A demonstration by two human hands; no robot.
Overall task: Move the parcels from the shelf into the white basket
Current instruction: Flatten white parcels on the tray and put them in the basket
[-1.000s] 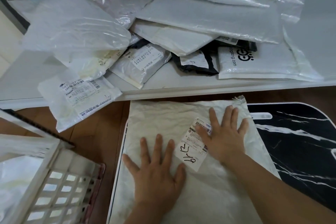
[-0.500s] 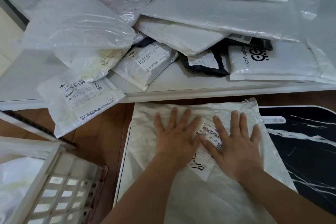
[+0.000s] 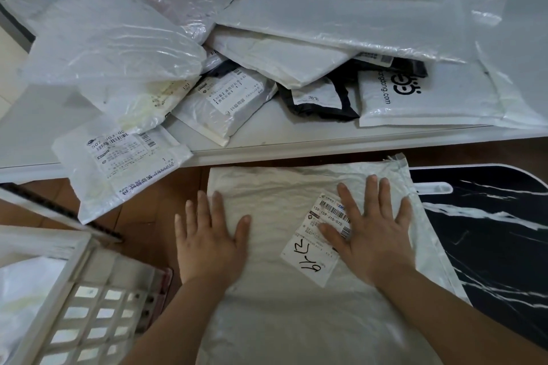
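Wooden floor (image 3: 142, 225) shows bare between white basket (image 3: 89, 299), lower left, and large white parcel (image 3: 281, 290). Left hand (image 3: 210, 243) lies flat, fingers spread, at that parcel's left edge; right hand (image 3: 376, 234) flat, fingers apart, on its label (image 3: 314, 255). Shelf (image 3: 267, 142) above holds piled parcels; one labelled parcel (image 3: 118, 169) overhangs its front edge.
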